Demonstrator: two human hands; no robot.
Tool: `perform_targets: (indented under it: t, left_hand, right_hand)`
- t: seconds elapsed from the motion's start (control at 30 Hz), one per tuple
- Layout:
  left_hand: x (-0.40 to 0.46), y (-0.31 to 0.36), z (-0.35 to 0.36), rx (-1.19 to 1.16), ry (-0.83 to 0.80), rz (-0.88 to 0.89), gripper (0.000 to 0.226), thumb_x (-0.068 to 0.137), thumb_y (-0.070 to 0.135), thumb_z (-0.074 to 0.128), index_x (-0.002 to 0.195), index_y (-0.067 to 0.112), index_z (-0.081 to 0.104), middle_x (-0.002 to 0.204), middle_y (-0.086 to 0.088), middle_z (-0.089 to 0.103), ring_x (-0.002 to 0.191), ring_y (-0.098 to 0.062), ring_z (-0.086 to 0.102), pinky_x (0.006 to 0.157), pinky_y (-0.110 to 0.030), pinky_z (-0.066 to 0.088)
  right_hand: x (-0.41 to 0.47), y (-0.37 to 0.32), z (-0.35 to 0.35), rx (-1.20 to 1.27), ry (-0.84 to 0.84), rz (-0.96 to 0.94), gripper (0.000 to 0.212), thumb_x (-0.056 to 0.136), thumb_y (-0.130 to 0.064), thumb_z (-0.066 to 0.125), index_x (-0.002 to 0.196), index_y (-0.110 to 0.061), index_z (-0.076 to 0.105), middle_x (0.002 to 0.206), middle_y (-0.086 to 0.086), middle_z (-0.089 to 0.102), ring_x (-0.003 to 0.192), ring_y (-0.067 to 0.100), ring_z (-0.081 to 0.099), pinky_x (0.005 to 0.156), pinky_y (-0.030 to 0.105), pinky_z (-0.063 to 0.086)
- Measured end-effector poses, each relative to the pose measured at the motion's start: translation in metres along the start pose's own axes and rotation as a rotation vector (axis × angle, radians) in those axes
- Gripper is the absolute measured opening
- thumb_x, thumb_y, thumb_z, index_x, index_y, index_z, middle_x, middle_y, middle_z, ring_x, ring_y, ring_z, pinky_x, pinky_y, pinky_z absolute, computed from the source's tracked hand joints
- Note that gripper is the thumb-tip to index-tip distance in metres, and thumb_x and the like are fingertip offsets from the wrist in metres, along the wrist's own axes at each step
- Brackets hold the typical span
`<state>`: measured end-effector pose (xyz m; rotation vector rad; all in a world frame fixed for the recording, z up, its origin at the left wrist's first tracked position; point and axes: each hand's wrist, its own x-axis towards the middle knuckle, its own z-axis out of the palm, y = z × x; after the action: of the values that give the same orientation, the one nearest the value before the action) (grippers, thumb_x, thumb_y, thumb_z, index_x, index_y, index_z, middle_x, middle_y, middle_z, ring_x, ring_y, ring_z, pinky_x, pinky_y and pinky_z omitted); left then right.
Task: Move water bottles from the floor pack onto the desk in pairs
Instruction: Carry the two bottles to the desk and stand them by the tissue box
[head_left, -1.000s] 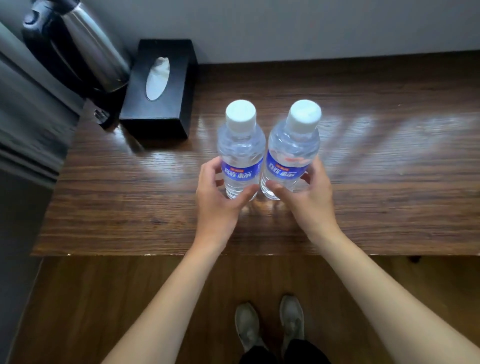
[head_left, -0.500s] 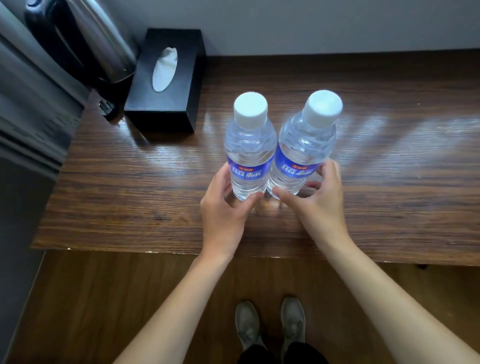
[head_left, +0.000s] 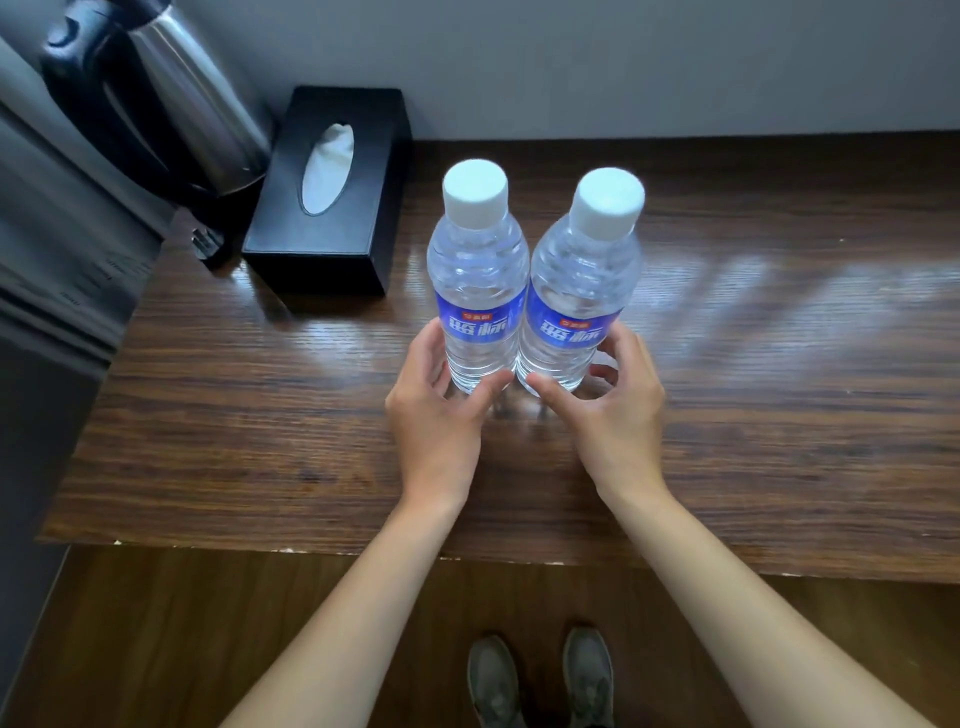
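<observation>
left bottle: clear plastic water bottle with a white screw cap and blue label (head_left: 478, 291), standing upright on the worktop, pretty much dead centre in my view

right bottle: second clear plastic water bottle, same white cap and blue label (head_left: 579, 296), upright right next to the first one. Their sides look like they touch at label height, caps apart

my left hand (head_left: 436, 410): curled round the bottom of the left bottle, thumb across the front near the base, fingers wrapped behind the left side. Honestly can't tell how firm the grip is, looks kinda loose

my right hand (head_left: 615, 410): same deal on the right bottle, thumb pointing in at the base, fingers curved round the right side, a bit blurry there

thumbs: tips nearly meet in front of the two bottles, just apart

worktop: dark brown wood-grain worktop (head_left: 753, 415), light streaks reflecting off it, front edge a little chipped

tissue box: black rectangular tissue box with a white tissue poking out of the oval slot (head_left: 332, 192), back left of the bottles, near the wall

kettle: shiny stainless steel kettle with a black handle (head_left: 176, 98), far left corner, just beside the tissue box

floor: brown wooden floor (head_left: 156, 649) below the worktop edge, my grey shoes (head_left: 540, 675) side by side on it
</observation>
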<state>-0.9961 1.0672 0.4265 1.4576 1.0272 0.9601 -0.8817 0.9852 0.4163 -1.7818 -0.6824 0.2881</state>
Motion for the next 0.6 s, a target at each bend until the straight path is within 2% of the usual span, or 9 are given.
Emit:
perform_targets:
  t: [0.17,0.27,0.37,0.47,0.6]
  left_hand:
    - [0.03,0.0,0.005,0.007,0.007,0.026,0.062,0.067,0.0,0.085,0.122,0.014,0.06,0.115,0.008,0.07,0.106,0.0,0.066,0.089,-0.014,0.05]
    - [0.048,-0.001,0.006,0.035,0.008,0.046,0.06,0.068,0.001,0.085,0.122,0.013,0.06,0.114,0.006,0.068,0.107,-0.004,0.066,0.093,-0.023,0.052]
    - [0.068,-0.003,0.007,0.112,0.038,0.1,0.059,0.067,0.006,0.087,0.12,0.014,0.062,0.113,0.01,0.057,0.11,-0.007,0.061,0.096,-0.037,0.055]
    - [0.087,-0.002,0.011,0.143,0.06,0.132,0.061,0.067,0.006,0.087,0.119,0.026,0.06,0.107,0.015,0.05,0.105,-0.004,0.058,0.095,-0.04,0.055]
    - [0.11,-0.001,0.016,0.173,0.078,0.173,0.065,0.067,0.006,0.087,0.116,0.038,0.058,0.105,0.017,0.051,0.103,-0.011,0.062,0.092,-0.044,0.055]
  right_hand:
    - [0.025,0.0,0.016,0.003,0.004,-0.019,0.068,0.064,-0.037,0.086,0.123,-0.021,0.056,0.11,-0.007,0.061,0.099,0.006,0.06,0.081,0.032,0.055]
    - [0.041,0.002,0.027,0.0,0.018,-0.029,0.069,0.063,-0.037,0.086,0.124,-0.022,0.056,0.109,-0.008,0.061,0.098,0.008,0.061,0.081,0.036,0.055]
    - [0.057,0.003,0.039,0.007,0.022,-0.031,0.069,0.063,-0.041,0.086,0.123,-0.024,0.056,0.107,-0.01,0.06,0.094,0.012,0.062,0.079,0.04,0.055]
    - [0.074,0.002,0.05,0.01,0.036,-0.037,0.068,0.062,-0.038,0.087,0.122,-0.024,0.057,0.106,-0.01,0.06,0.093,0.008,0.061,0.079,0.038,0.055]
    - [0.095,0.001,0.064,0.035,0.051,-0.03,0.067,0.06,-0.034,0.088,0.12,-0.027,0.058,0.104,-0.015,0.058,0.091,0.007,0.062,0.079,0.038,0.056]
